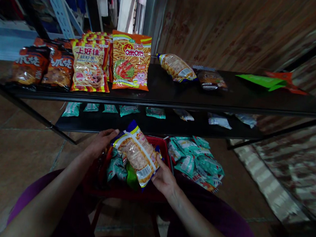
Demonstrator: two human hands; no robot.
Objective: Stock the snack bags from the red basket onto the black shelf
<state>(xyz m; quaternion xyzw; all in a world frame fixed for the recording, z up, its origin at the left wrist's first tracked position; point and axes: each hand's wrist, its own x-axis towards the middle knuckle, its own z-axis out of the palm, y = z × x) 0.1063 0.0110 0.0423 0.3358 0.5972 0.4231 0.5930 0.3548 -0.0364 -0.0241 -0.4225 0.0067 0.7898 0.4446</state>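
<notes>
A snack bag point(136, 153) with blue ends, yellow bands and a printed barcode lies tilted above a red basket point(167, 149) between my knees. My right hand point(165, 177) grips its lower right side, thumb on the front. At its upper left corner, my left hand point(102, 143) has its fingers closed against the blue end; the fingertips are partly hidden. Under the bag, the basket holds teal snack bags point(116, 168) and a green packet point(131, 177).
A black shelf point(176, 99) crosses ahead, bearing prawn cracker bags point(88, 67), an orange bag point(130, 62), dark orange bags point(29, 65), a blue-ended bag point(176, 68) and a green packet point(262, 82). Teal packets point(155, 112) line the lower shelf; more teal bags point(198, 159) lie piled beside the basket.
</notes>
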